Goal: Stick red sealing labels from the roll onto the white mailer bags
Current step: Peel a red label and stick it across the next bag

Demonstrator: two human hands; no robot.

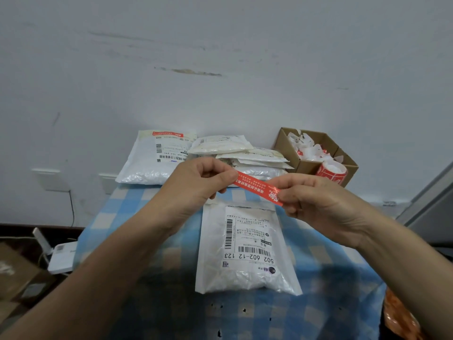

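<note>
A long red sealing label (255, 186) with white print is stretched in the air between both hands. My left hand (196, 185) pinches its left end and my right hand (316, 204) pinches its right end. Just below it a white mailer bag (245, 251) with a shipping label lies flat on the checked cloth, its top edge under the red label. The red label roll (331, 171) stands in a cardboard box (308, 165) at the back right. Another white mailer (152, 158) at the back left carries a red label along its top.
A stack of several white mailers (240, 153) lies at the back middle against the wall. The box also holds crumpled backing paper (306, 146). The blue checked tablecloth (147, 253) covers the small table. A white device (61, 256) and a brown carton (17, 273) sit on the floor at left.
</note>
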